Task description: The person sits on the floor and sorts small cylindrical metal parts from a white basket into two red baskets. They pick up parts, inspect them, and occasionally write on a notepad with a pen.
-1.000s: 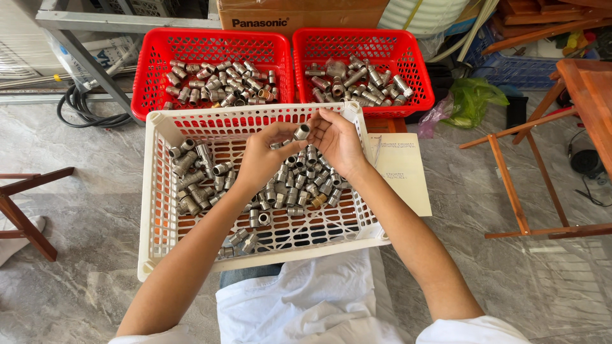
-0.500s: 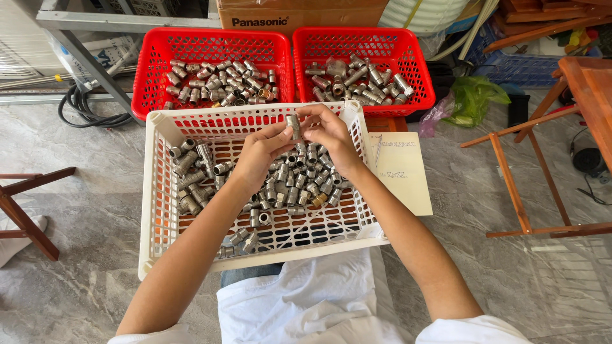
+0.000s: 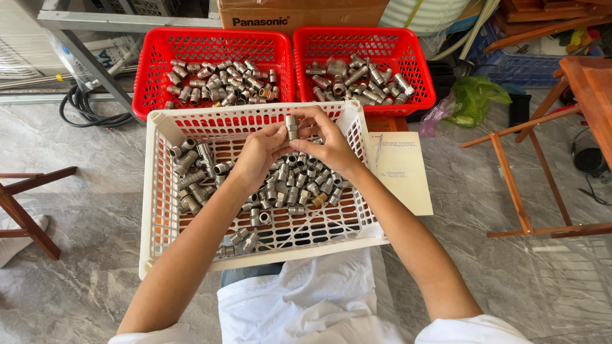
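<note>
The small metal fitting looks stiff, dense and slick, best pinched at its ends. It sits above the white basket, near its far rim, pinched between fingertips of the left hand and right hand.

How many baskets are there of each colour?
Red plastic baskets: 2, one on the left and one on the right, both holding metal fittings.
White plastic basket: 1, also holding metal fittings, with both hands over it.
Total: 3 baskets.
</note>
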